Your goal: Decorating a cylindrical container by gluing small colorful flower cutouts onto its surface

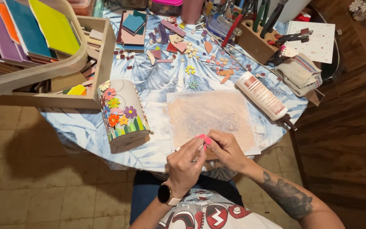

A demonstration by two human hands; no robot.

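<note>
My left hand (186, 163) and my right hand (226, 149) meet at the table's near edge, fingers pinched together around a small piece I cannot make out, with a thin white stick showing by the left fingers. They hover over the near edge of a stained sheet of paper (210, 114). To their left lies a curved clay tile (123, 113) decorated with coloured mosaic flowers. A white glue tube (262, 95) lies on the right of the paper. Two loose mosaic flowers (190, 70) sit beyond the paper.
A round table with a blue leaf-print cloth (162, 82) holds scattered tile pieces (174, 40), a wooden crate (100, 63), a plastic bin of coloured tiles (30, 34), a wooden tool block (257, 36), a folded rag (299, 72) and a spiral notebook (314, 40).
</note>
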